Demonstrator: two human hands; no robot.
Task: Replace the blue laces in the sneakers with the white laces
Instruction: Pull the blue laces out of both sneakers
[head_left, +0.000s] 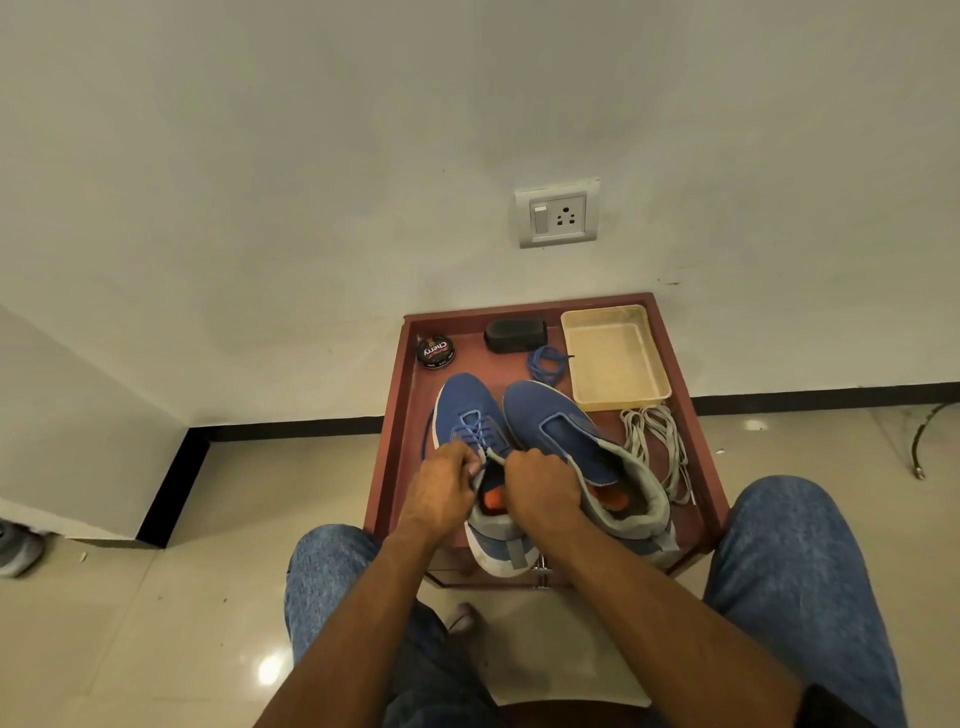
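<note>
Two blue sneakers stand side by side on a small reddish-brown tabletop (400, 415) set against a white wall, toes toward the wall; the left sneaker (467, 410) carries a blue lace (475, 434) threaded through its eyelets, while the right sneaker (556, 426) shows bare eyelets and an open grey collar with an orange insole; the left hand (447, 486) and the right hand (543, 486) sit close together over the left sneaker's tongue, fingers curled on both, the left pinching the lace near the top eyelets, the right closed at the tongue's edge, though exactly what it grips I cannot tell; a loose blue lace (545, 364) lies bunched behind the right sneaker, just beside a shallow cream plastic tray (652, 353) at the far right corner; the white laces (657, 441) lie in a loose bundle on the tabletop to the right of the right sneaker, in front of the tray; a round polish tin (435, 352) and a dark brush-like block (515, 334) sit along the far edge; denim-clad knees frame the tabletop; a wall socket (558, 217) is above.
</note>
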